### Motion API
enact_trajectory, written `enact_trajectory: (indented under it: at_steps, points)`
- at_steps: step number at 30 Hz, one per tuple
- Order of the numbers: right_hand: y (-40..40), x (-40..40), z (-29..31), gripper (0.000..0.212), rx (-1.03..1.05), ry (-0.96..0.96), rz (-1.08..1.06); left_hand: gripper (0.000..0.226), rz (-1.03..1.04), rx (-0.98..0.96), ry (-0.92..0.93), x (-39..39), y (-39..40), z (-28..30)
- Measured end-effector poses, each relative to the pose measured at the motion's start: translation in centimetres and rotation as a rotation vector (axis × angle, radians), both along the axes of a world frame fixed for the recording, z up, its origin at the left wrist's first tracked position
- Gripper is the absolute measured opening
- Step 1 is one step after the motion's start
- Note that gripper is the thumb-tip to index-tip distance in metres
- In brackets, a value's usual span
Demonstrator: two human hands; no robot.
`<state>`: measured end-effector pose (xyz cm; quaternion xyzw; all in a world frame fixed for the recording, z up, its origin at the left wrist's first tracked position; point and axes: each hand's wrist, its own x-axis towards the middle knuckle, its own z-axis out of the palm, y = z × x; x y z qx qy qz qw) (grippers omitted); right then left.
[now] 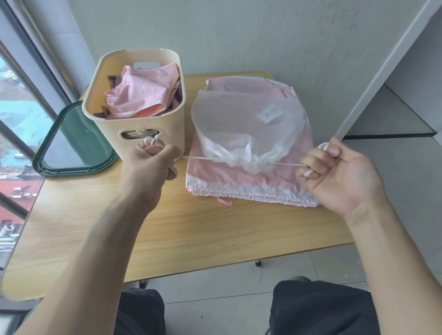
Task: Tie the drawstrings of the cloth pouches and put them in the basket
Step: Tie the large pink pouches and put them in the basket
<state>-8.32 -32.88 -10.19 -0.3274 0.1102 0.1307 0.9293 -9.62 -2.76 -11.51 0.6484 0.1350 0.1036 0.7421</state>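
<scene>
Dark-trousered knees sit at the bottom edge, and above them my two bare forearms reach over the wooden counter (167, 235). My left hand (153, 162) is clenched around one end of a white drawstring (204, 158), a loop of cord poking out above the knuckles; my right hand (336, 170) is clenched around the other end, cord wrapped over two fingers. Between them the string runs taut through the gathered mouth of one sheer white pouch (248, 124), its neck puckered nearly closed and a small white label showing through the fabric. That pouch lies atop a flat stack of pink pouches (251, 175) with white crimped hems on the counter's right half; how many are stacked I cannot tell. One cream plastic basket (140, 131) stands just left of the stack, holding crumpled pink pouches (143, 94), apparently two or three. One dark green lid (76, 142) lies behind and left of the basket.
</scene>
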Motion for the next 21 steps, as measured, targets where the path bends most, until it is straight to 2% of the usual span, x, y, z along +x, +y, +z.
enact_trajectory:
  at_steps: [6, 11, 16, 21]
  points:
    - [-2.2, 0.1, 0.0, 0.045, -0.083, 0.143, -0.006, 0.044, 0.022, 0.109, 0.001, -0.7, 0.7, 0.8]
    - [-2.3, -0.3, 0.3, 0.041, -0.272, 0.117, 0.035, 0.048, 0.045, 0.240, -0.013, -1.0, 0.9, 0.8]
    - [-1.3, -1.4, 0.6, 0.050, -0.650, 0.033, 0.286, 0.031, 0.009, 0.428, -0.062, -1.5, 0.3, 1.3]
    - [0.3, -2.8, 1.1, 0.053, -1.017, -0.135, 0.621, 0.043, -0.072, 0.418, -0.196, -2.1, -1.4, 2.8]
